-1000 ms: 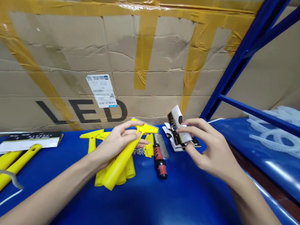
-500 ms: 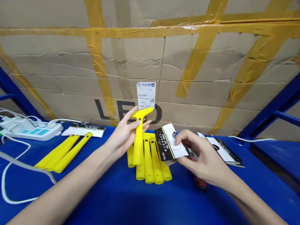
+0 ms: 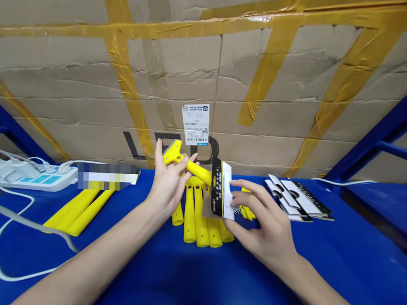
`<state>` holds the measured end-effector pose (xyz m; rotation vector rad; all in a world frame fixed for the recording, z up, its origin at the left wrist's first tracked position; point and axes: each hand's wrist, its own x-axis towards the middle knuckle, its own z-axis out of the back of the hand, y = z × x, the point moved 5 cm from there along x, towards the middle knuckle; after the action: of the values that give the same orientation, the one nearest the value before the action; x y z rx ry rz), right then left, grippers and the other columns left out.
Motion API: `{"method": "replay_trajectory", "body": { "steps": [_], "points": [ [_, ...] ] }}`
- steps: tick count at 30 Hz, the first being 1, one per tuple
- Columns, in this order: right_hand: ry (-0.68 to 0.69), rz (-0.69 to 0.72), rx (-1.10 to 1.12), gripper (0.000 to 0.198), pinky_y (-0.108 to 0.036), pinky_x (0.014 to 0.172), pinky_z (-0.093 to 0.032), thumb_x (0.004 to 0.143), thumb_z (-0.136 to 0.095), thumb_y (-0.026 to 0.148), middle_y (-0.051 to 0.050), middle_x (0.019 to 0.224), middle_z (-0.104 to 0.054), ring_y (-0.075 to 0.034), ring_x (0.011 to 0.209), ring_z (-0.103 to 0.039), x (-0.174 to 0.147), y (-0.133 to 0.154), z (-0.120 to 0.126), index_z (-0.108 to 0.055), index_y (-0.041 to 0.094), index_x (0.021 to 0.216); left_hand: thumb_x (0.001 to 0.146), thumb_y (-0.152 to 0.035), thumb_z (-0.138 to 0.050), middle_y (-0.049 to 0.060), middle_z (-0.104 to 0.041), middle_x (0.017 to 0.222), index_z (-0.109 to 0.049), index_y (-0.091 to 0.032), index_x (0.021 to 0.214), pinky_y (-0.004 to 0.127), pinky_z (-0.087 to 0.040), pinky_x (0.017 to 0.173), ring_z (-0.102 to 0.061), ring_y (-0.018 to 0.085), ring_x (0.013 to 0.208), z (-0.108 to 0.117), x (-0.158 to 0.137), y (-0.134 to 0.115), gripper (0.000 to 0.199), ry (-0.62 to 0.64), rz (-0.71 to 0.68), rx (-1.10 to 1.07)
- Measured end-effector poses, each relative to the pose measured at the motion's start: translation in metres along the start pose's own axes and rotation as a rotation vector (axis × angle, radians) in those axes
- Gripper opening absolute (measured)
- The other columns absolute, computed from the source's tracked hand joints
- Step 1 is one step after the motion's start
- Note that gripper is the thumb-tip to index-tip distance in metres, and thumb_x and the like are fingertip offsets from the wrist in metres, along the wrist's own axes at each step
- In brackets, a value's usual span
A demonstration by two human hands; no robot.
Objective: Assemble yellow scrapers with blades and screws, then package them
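My left hand (image 3: 166,184) is closed around a yellow scraper (image 3: 199,171) near its head, where a thin grey blade edge shows at upper left. The scraper's handle points right and slightly down, its end at or behind a folded black-and-white header card (image 3: 224,189). Whether the handle has entered the card's hole cannot be seen. My right hand (image 3: 270,218) pinches that card by its white side. Below both hands, several yellow scrapers (image 3: 197,219) lie side by side on the blue surface, partly covered by the card. Small yellow pieces (image 3: 247,201) show behind my right fingers.
More folded cards (image 3: 302,202) lie at right. At left are yellow scraper handles (image 3: 81,208) under a blurred patch, a white power strip (image 3: 50,177) with plugs, and loose white cables (image 3: 3,251). A taped cardboard box (image 3: 179,79) stands behind; blue frame bars (image 3: 375,142) flank the surface.
The scraper has turned from upright to lying rightward, its head now at upper left. The card has moved slightly left to the handle's end. Small yellow pieces have come into sight behind my right fingers.
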<state>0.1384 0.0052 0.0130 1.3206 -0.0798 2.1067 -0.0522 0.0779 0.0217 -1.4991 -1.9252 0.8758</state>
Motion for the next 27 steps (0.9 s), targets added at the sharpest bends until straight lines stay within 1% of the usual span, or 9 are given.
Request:
{"method": "replay_trajectory", "body": {
  "steps": [3,6,9,13,16,18,21,24,27],
  "points": [
    [0.032,0.055,0.025,0.016,-0.039,0.093,-0.059,0.086,-0.072,0.017,-0.024,0.139,-0.056,-0.024,0.106,-0.072,-0.001,0.006,-0.005,-0.061,0.016,0.098,0.089,0.004,-0.06,0.005,-0.063,0.131,-0.023,-0.051,0.155,0.043,-0.047,0.11,-0.07,0.022,0.116,0.001,-0.001,0.004,0.094,-0.011,0.003,0.024],
    [0.028,0.014,0.053,0.013,-0.04,0.098,-0.057,0.09,-0.068,0.017,-0.02,0.137,-0.061,-0.027,0.119,-0.067,-0.002,0.005,-0.004,-0.063,0.018,0.103,0.089,0.004,-0.059,0.005,-0.065,0.123,-0.027,-0.048,0.154,0.045,-0.05,0.107,-0.072,0.023,0.112,-0.001,-0.004,0.008,0.09,0.003,0.025,0.063],
    [0.03,-0.084,0.052,0.013,-0.037,0.09,-0.06,0.095,-0.06,0.012,-0.015,0.134,-0.064,-0.023,0.108,-0.071,-0.002,-0.003,0.001,-0.064,0.021,0.104,0.089,0.004,-0.059,0.006,-0.064,0.113,-0.03,-0.041,0.153,0.045,-0.055,0.101,-0.074,0.024,0.105,-0.003,-0.008,0.014,0.083,0.034,0.065,0.093],
    [0.043,-0.131,0.011,0.015,-0.04,0.085,-0.06,0.095,-0.062,0.017,-0.012,0.129,-0.065,-0.022,0.095,-0.07,-0.004,-0.011,0.007,-0.066,0.022,0.108,0.088,0.002,-0.061,0.004,-0.062,0.107,-0.036,-0.037,0.149,0.043,-0.057,0.098,-0.075,0.024,0.1,-0.003,-0.015,0.022,0.077,0.048,0.111,0.132],
    [0.024,-0.145,0.005,0.013,-0.038,0.073,-0.059,0.094,-0.066,0.022,-0.012,0.12,-0.062,-0.016,0.073,-0.064,-0.004,-0.015,0.01,-0.067,0.021,0.108,0.088,0.002,-0.06,0.004,-0.062,0.104,-0.036,-0.037,0.148,0.042,-0.058,0.096,-0.074,0.025,0.102,-0.003,-0.018,0.026,0.076,0.062,0.144,0.141],
    [0.005,-0.153,0.024,0.015,-0.036,0.07,-0.058,0.093,-0.068,0.024,-0.011,0.111,-0.061,-0.014,0.069,-0.062,-0.004,-0.017,0.012,-0.066,0.02,0.107,0.088,0.002,-0.059,0.005,-0.062,0.103,-0.036,-0.037,0.148,0.042,-0.059,0.095,-0.074,0.025,0.101,-0.002,-0.018,0.026,0.075,0.064,0.155,0.139],
    [-0.008,-0.169,0.067,0.015,-0.036,0.073,-0.059,0.093,-0.068,0.025,-0.008,0.101,-0.061,-0.017,0.075,-0.065,-0.004,-0.019,0.013,-0.064,0.019,0.106,0.087,0.004,-0.058,0.004,-0.063,0.102,-0.036,-0.036,0.149,0.036,-0.059,0.092,-0.074,0.019,0.091,-0.001,-0.018,0.025,0.077,0.047,0.149,0.138],
    [0.02,-0.219,0.117,0.015,-0.038,0.08,-0.059,0.091,-0.069,0.027,-0.009,0.102,-0.065,-0.02,0.087,-0.067,-0.004,-0.02,0.01,-0.063,0.021,0.104,0.085,0.004,-0.061,0.004,-0.066,0.099,-0.035,-0.034,0.15,0.032,-0.059,0.089,-0.072,0.016,0.086,-0.003,-0.019,0.024,0.08,0.054,0.131,0.141],
    [0.08,-0.397,0.289,0.015,-0.039,0.087,-0.059,0.088,-0.07,0.028,-0.007,0.103,-0.069,-0.021,0.093,-0.07,-0.007,-0.025,0.001,-0.061,0.022,0.099,0.084,0.001,-0.066,0.005,-0.07,0.097,-0.03,-0.034,0.154,0.03,-0.06,0.081,-0.072,0.017,0.085,-0.007,-0.024,0.027,0.085,0.092,0.129,0.183]
  ]
}}
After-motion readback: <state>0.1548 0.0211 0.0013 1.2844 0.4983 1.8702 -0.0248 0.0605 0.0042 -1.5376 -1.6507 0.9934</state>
